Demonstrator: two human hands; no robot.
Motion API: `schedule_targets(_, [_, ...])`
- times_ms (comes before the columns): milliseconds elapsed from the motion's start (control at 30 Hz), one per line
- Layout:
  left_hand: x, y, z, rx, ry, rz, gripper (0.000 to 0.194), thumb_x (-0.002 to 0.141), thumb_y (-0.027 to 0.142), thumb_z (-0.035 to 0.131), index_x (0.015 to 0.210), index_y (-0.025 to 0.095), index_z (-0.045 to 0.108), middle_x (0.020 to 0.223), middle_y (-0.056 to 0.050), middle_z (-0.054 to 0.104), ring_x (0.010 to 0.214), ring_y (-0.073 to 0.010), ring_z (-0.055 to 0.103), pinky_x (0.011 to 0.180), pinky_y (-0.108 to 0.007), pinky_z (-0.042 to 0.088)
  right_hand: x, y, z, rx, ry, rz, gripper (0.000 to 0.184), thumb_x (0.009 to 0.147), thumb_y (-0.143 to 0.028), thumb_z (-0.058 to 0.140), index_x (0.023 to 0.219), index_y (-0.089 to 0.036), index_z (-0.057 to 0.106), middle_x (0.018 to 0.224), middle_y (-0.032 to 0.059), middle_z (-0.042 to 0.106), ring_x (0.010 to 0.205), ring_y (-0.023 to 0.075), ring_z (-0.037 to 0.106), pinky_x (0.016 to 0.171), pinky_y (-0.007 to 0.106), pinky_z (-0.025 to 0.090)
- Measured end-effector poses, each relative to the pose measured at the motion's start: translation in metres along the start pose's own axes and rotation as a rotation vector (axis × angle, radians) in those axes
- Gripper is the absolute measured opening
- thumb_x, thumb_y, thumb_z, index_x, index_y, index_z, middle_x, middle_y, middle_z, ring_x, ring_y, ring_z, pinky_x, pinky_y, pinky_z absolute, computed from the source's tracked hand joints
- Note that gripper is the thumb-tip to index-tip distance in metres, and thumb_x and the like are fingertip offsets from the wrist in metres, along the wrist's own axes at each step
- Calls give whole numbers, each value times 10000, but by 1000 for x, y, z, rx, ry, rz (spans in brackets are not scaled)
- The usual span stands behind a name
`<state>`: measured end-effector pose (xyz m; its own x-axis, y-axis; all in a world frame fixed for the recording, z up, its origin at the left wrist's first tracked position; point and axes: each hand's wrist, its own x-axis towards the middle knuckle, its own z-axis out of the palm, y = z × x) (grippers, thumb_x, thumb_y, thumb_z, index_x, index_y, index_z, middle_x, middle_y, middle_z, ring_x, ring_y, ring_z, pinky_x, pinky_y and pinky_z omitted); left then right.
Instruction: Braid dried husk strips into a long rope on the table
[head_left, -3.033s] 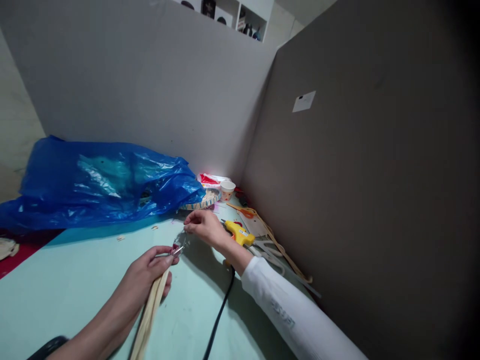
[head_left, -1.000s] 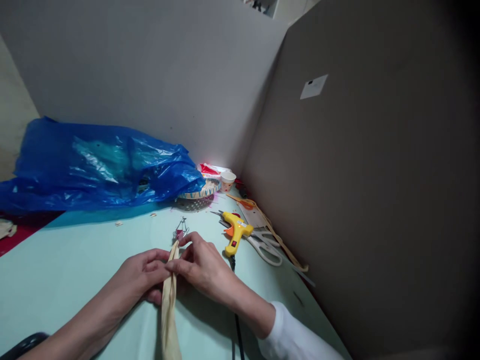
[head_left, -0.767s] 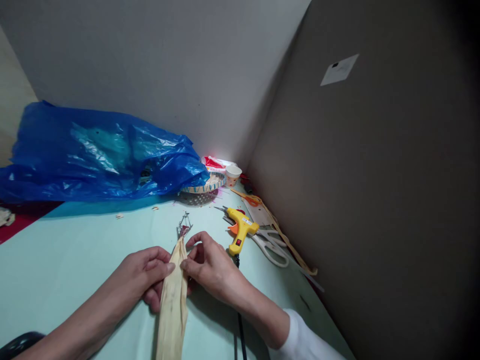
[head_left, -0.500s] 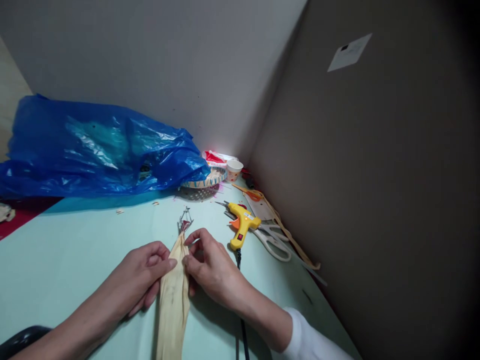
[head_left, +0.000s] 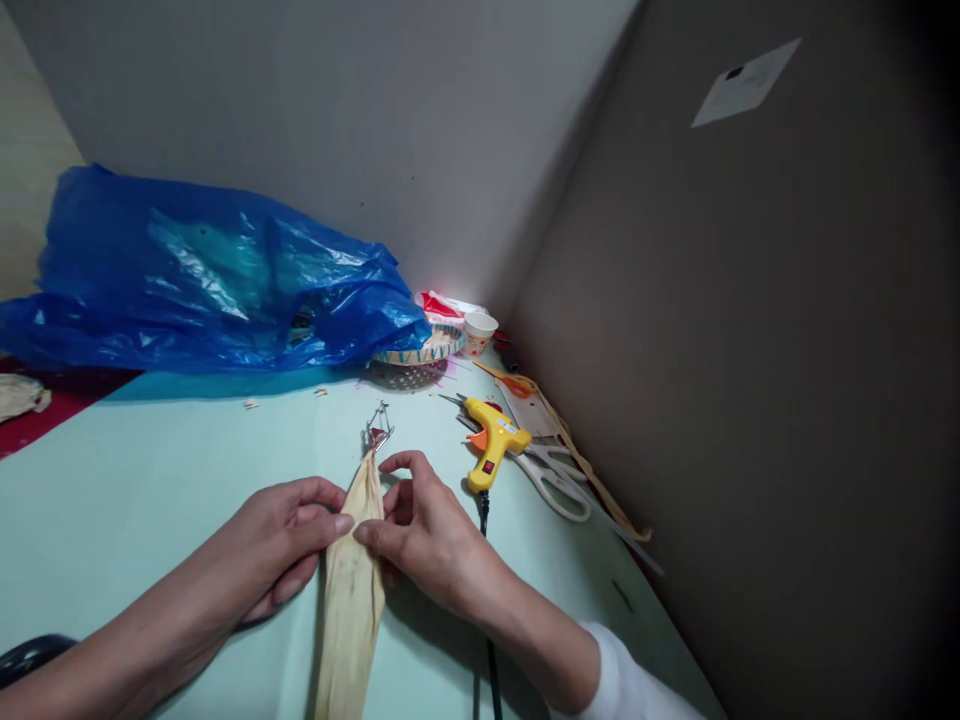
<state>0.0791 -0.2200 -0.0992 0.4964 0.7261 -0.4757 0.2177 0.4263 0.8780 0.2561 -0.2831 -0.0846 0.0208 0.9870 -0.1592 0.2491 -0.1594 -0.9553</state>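
Left hand (head_left: 289,540) and right hand (head_left: 431,535), fingers curled and thumbs nearly meeting, pinch the opposite edges of a flat, creased, pale husk strip (head_left: 349,610) at the near center of a smooth mint-green tabletop (head_left: 187,500), its gathered far tip at wire-handled metal clips (head_left: 379,435). Bare surface opens at left; at right, a yellow plastic glue gun (head_left: 495,440) and white-handled scissors (head_left: 559,490) crowd the edge.
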Motion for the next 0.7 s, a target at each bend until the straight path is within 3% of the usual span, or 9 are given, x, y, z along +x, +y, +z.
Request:
schedule_targets(167, [-7,5,3,-21,-70,-36,281,612,344,826,795,212,660,560,36,574,382,-43,278,363,-157,120,-1,-7,1,84,-31,123,437,785,-221,692,1162,-212,472,795,-58,578,478,86,517,465,219,419])
schedule_targets(267, [-12,12,9,-45,-9,-44,264,566,296,847,727,204,658,635,6,630,462,-58,416,412,-125,252,-2,-12,1,156,-87,173,565,748,-295,755,1222,-197,463,800,-64,566,413,75,470,392,225,395])
schedule_targets(367, [-14,13,12,1,-1,-36,237,608,334,819,708,199,652,598,22,586,418,-46,359,399,-139,196,-2,-12,1,189,-99,183,691,679,-311,831,1251,-182,467,775,-76,555,418,68,441,380,218,370])
schedule_targets(500, [-17,12,12,63,-40,7,239,686,411,744,727,190,661,509,69,470,353,-23,211,379,-180,66,-1,-12,1,189,-75,187,528,706,-175,757,1171,-160,507,744,-82,540,468,56,416,445,206,347])
schedule_targets(700, [-19,12,14,102,-50,10,255,693,396,716,659,196,560,503,90,401,372,-19,208,397,-170,83,-2,-14,6,147,-30,209,388,700,-124,662,1062,-159,524,719,-76,550,523,73,443,512,212,362])
